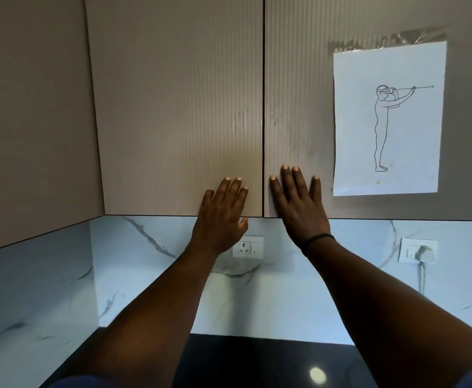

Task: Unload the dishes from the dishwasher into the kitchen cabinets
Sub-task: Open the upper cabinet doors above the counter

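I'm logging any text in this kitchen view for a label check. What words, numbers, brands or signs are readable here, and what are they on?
No readable text anywhere in this view.
Sheet taped to the right cabinet door: only a line drawing of a standing figure with arms held out and an arrow, no words.
Socket and switch plate on the backsplash: no marking legible.
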